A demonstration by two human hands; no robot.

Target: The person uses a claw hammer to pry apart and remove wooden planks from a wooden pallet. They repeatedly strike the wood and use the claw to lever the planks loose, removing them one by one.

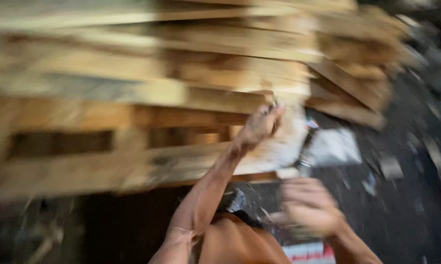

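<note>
The left hand [262, 122] is raised against the edge of the stacked wooden pallets [147, 93], fingers curled on something small and dark. Lower, nearer the body, the right hand [306, 205] grips a dark-handled tool [306, 146]; motion blur hides its head.

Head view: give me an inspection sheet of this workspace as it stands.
Surface: dark floor, littered.
Job's things: stack of pale wooden pallets, blurred; dark-handled tool, kind unclear.
Clutter: pale scraps on the floor; loose boards at the stack's right end.
Hands: left hand raised against the stack's edge; right hand low, closed, blurred, contents unclear.
Cables: nothing seen.
Surroundings: too blurred to tell.
</note>
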